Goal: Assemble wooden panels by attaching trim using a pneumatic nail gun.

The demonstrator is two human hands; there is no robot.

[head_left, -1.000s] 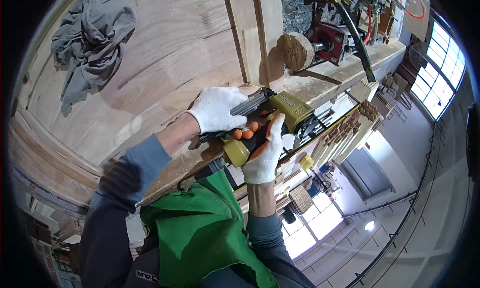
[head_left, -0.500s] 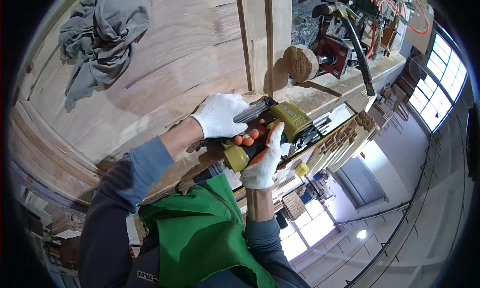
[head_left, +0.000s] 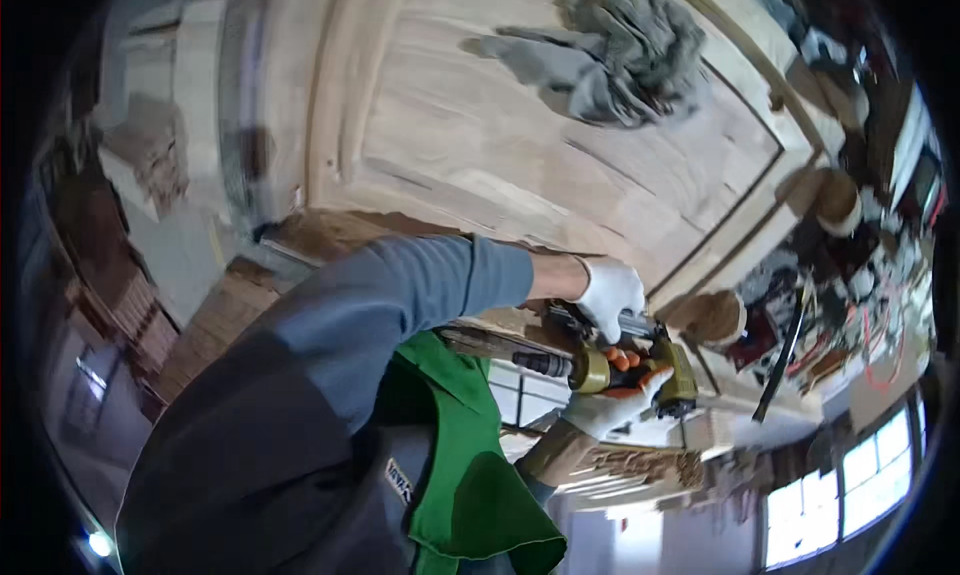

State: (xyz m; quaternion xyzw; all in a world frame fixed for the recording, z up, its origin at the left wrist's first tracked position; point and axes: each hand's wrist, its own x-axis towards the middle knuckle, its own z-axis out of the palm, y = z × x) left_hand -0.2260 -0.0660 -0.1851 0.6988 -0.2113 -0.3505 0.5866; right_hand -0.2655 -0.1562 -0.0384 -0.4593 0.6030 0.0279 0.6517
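A yellow-green and black nail gun [head_left: 678, 377] lies crosswise at the near edge of a wooden panel [head_left: 480, 105], with a dark hose fitting [head_left: 543, 363] on its left end. My right hand [head_left: 605, 409], in a white glove with orange fingertips, is closed around its handle from the near side. Gloved the same way, my left hand [head_left: 610, 293] reaches over from the far side, its fingers bent down onto the grey metal magazine [head_left: 634, 325]. Blur hides the finer parts of the tool.
A crumpled grey cloth [head_left: 640, 60] lies on the panel. To the right are a round wooden block [head_left: 708, 317], a hammer [head_left: 785, 350] and red tubing [head_left: 885, 360]. Stacked wood pieces [head_left: 640, 463] sit below the bench edge. A green apron [head_left: 480, 505] hangs before me.
The view has swung left, so the panel, cloth and tools appear farther right, and the picture is blurred. Both hands stay on the nail gun.
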